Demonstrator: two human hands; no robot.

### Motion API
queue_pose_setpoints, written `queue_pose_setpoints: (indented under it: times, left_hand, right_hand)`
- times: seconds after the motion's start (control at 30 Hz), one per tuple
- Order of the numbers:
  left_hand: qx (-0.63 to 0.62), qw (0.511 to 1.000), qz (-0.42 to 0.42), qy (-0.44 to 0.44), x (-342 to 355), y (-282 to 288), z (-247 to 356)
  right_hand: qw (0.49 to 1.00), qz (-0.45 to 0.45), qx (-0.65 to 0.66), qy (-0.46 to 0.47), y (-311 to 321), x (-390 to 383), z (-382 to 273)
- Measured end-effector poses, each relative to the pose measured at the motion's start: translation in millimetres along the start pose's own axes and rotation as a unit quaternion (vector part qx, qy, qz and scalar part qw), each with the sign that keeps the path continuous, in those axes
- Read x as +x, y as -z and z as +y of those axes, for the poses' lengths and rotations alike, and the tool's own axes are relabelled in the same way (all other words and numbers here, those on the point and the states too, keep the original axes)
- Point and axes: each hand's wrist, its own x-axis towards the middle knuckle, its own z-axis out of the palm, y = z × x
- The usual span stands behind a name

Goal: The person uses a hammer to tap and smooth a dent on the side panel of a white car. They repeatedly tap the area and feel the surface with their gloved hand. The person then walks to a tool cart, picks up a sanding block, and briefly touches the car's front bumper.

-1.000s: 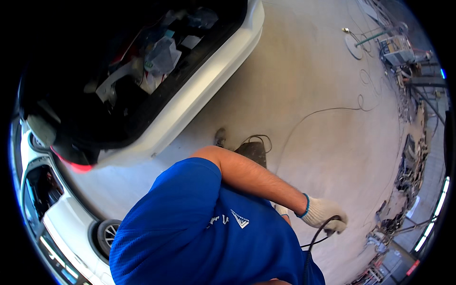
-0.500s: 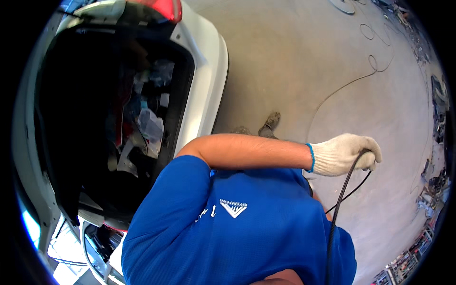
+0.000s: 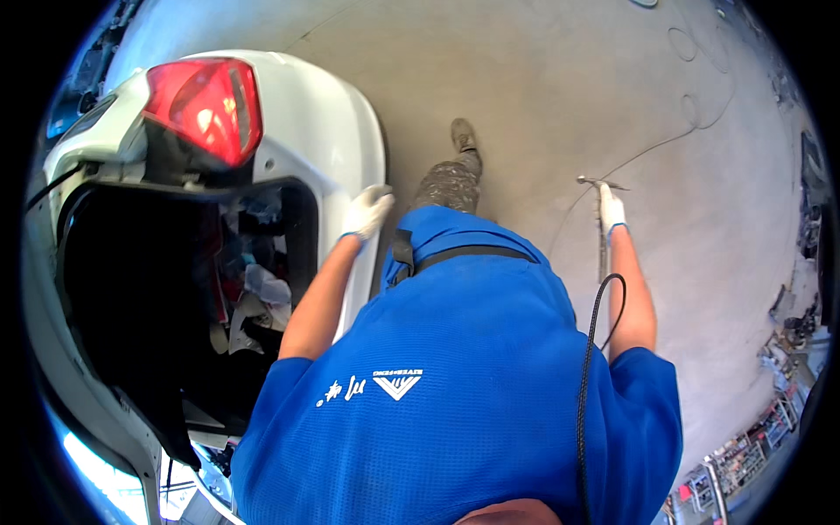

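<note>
My left hand [image 3: 367, 212], in a white knit glove with a blue cuff, is at the outer edge of the white car's rear bumper [image 3: 352, 166]. Its fingers look curled; whatever they may hold is hidden. Out to the right, my gloved right hand [image 3: 612, 210] is closed round a hammer [image 3: 602, 183]. The metal head points away from me, and the handle runs back along my forearm. A black braided cable [image 3: 585, 394] lies over the right of my blue shirt and loops beside my right forearm.
The car's open trunk [image 3: 131, 306] on the left holds bags and loose items. Above it sits a red tail light [image 3: 206, 109]. A thin cord [image 3: 652, 150] curls across the concrete floor [image 3: 542, 87]. Parts and tools [image 3: 744, 464] line the right edge.
My left hand has let go of the black cable and swung left to the car's bumper. My right hand has come into view with the hammer. The view has shifted, showing more tail light.
</note>
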Motion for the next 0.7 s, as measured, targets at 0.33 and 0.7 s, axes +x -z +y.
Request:
queue_pose_setpoints:
  times: [0.33, 0.7]
  left_hand:
    - [0.160, 0.955, -0.145, 0.206, 142, 84, 7]
    - [0.049, 0.996, 0.021, 0.067, 332, 111, 208]
  right_hand:
    - [0.962, 0.060, 0.207, 0.170, 17, 6, -254]
    - [0.959, -0.122, 0.256, 0.012, 17, 174, -389]
